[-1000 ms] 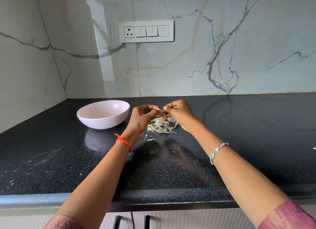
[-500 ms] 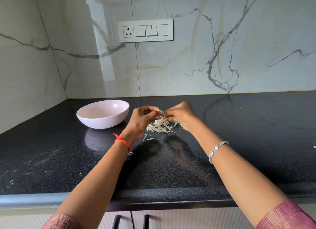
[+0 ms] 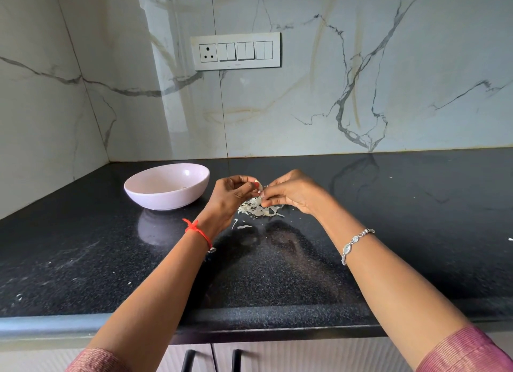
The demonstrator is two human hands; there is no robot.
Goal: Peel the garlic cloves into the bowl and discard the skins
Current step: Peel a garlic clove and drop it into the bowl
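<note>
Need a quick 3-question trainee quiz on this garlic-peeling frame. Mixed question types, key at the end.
1. True or false: the bowl stands to the right of the skin pile.
2. Where is the garlic clove?
A) lying inside the bowl
B) pinched between the left hand and the right hand, above the pile
C) lying loose near the counter's front edge
3. Which wrist wears the red thread?

Key: 1 false; 2 B; 3 left.
</note>
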